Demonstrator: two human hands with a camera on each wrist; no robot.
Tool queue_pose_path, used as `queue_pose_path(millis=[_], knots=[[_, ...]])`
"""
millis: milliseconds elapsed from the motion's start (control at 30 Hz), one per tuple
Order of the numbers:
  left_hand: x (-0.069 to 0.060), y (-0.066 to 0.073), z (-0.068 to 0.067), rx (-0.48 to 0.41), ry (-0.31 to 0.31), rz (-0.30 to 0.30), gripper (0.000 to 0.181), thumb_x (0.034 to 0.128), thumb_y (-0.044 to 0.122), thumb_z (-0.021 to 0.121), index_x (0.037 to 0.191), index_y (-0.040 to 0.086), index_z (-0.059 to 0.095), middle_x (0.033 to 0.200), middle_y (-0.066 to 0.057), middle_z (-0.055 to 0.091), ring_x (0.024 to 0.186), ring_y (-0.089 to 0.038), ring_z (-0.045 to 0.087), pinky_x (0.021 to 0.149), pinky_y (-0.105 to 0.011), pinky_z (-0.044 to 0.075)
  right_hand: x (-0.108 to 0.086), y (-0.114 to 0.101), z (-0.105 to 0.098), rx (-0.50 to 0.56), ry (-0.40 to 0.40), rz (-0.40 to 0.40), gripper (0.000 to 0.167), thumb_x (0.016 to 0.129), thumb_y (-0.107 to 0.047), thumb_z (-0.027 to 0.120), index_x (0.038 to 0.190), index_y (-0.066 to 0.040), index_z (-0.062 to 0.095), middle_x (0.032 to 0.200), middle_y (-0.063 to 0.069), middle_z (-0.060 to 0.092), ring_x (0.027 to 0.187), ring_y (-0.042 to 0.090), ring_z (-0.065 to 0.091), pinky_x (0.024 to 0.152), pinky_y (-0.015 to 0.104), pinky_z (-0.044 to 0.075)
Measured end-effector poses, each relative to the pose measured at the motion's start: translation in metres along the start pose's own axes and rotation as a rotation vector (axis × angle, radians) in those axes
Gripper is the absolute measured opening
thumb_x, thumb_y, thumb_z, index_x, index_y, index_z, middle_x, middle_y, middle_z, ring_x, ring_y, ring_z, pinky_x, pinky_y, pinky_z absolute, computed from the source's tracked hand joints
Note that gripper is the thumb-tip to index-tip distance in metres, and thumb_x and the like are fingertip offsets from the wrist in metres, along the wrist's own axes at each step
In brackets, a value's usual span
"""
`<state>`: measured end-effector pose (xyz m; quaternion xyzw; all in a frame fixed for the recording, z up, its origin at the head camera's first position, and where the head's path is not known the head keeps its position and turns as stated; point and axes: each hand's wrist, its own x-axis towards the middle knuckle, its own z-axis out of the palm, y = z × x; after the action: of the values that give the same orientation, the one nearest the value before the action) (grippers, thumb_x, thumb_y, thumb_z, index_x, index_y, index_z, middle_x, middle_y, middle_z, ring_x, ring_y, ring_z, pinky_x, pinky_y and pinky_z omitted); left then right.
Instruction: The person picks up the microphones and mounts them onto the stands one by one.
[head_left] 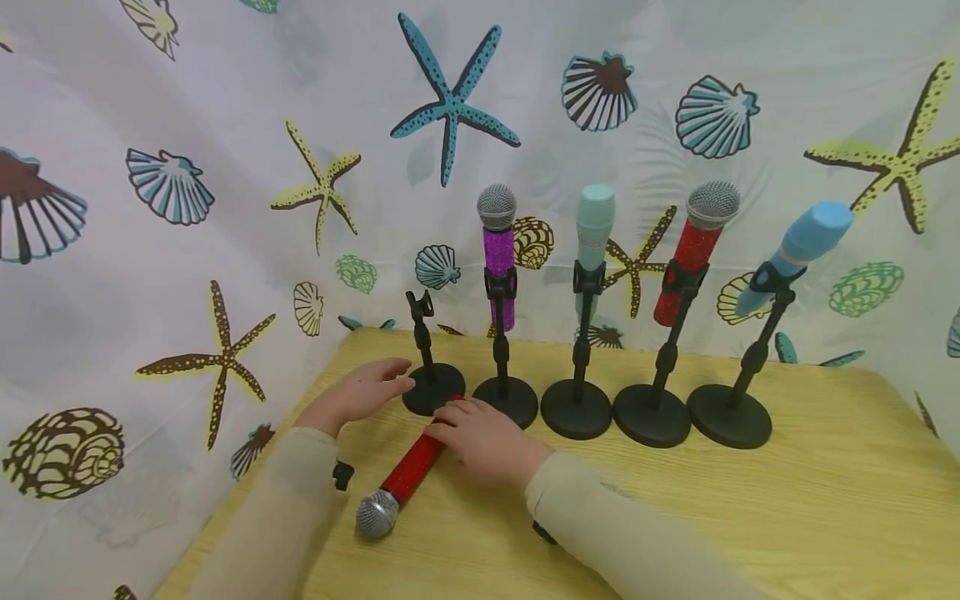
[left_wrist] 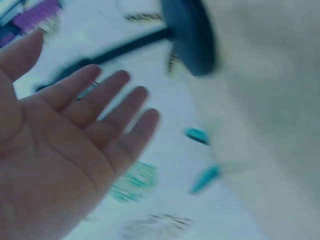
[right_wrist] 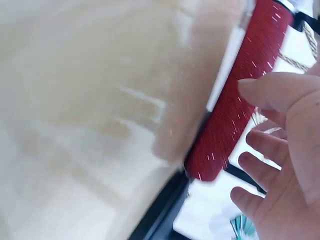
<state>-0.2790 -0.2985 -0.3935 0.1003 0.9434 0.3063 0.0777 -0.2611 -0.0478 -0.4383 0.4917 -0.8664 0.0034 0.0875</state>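
Note:
A red glittery microphone (head_left: pixel 414 469) with a silver mesh head lies slantwise on the wooden table, its head toward me. My right hand (head_left: pixel 491 442) is over its far end, partly covering it. In the right wrist view, the thumb of that hand (right_wrist: pixel 295 150) overlaps the red handle (right_wrist: pixel 240 95), while the other fingers are loosely bent and not wrapped round it; contact is hard to judge. My left hand (head_left: pixel 365 392) holds nothing, its fingers extended beside the leftmost black stand (head_left: pixel 433 390), whose clip has no microphone. The left wrist view shows its palm (left_wrist: pixel 60 150).
To the right, a row of black stands holds a purple microphone (head_left: pixel 498 250), a mint one (head_left: pixel 595 221), another red one (head_left: pixel 693 246) and a blue one (head_left: pixel 813 232). Behind the wooden table (head_left: pixel 832 500) hangs a curtain (head_left: pixel 247 75) printed with shells and starfish.

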Motion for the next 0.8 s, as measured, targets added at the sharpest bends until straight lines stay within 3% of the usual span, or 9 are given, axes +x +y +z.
queue_pose_path(millis=[167, 333, 467, 667, 800], knots=[[0.006, -0.035, 0.001, -0.106, 0.063, 0.009, 0.062, 0.1055, 0.042, 0.052, 0.153, 0.004, 0.040, 0.153, -0.018, 0.044, 0.140, -0.038, 0.042, 0.110, -0.056, 0.036, 0.018, -0.012, 0.008, -0.039, -0.055, -0.030, 0.048, 0.100, -0.024, 0.065, 0.145, -0.031, 0.054, 0.145, -0.004, 0.054, 0.140, 0.022, 0.043, 0.113, 0.047, 0.035], [0.012, -0.046, 0.001, -0.164, 0.090, -0.004, 0.062, 0.1044, 0.045, 0.053, 0.153, 0.009, 0.041, 0.152, -0.014, 0.046, 0.139, -0.036, 0.043, 0.111, -0.055, 0.035, 0.024, -0.014, 0.005, -0.037, -0.094, -0.043, 0.036, 0.097, -0.022, 0.070, 0.131, -0.035, 0.065, 0.129, -0.011, 0.064, 0.127, 0.017, 0.054, 0.112, 0.043, 0.037], [0.020, -0.040, 0.003, -0.214, 0.110, 0.044, 0.064, 0.1036, 0.048, 0.053, 0.154, 0.012, 0.039, 0.153, -0.011, 0.046, 0.139, -0.033, 0.044, 0.111, -0.053, 0.036, 0.016, -0.007, 0.000, 0.014, -0.093, -0.058, 0.031, 0.095, -0.024, 0.073, 0.124, -0.035, 0.068, 0.120, -0.014, 0.067, 0.118, 0.014, 0.059, 0.110, 0.037, 0.039], [0.036, -0.022, 0.004, -0.295, 0.173, 0.114, 0.065, 0.1053, 0.045, 0.052, 0.158, 0.013, 0.032, 0.156, -0.011, 0.043, 0.140, -0.032, 0.043, 0.112, -0.052, 0.034, -0.006, 0.013, -0.020, 0.194, -0.007, -0.001, 0.038, 0.092, -0.020, 0.075, 0.127, -0.030, 0.066, 0.120, -0.013, 0.065, 0.110, 0.011, 0.060, 0.101, 0.030, 0.045], [0.045, -0.011, 0.006, -0.324, 0.229, 0.101, 0.060, 0.1067, 0.039, 0.051, 0.158, 0.013, 0.035, 0.153, -0.012, 0.045, 0.142, -0.033, 0.041, 0.114, -0.054, 0.030, -0.019, 0.026, -0.029, 0.289, 0.009, 0.072, 0.038, 0.092, -0.021, 0.075, 0.128, -0.028, 0.064, 0.118, -0.013, 0.065, 0.106, 0.010, 0.059, 0.099, 0.032, 0.047]])
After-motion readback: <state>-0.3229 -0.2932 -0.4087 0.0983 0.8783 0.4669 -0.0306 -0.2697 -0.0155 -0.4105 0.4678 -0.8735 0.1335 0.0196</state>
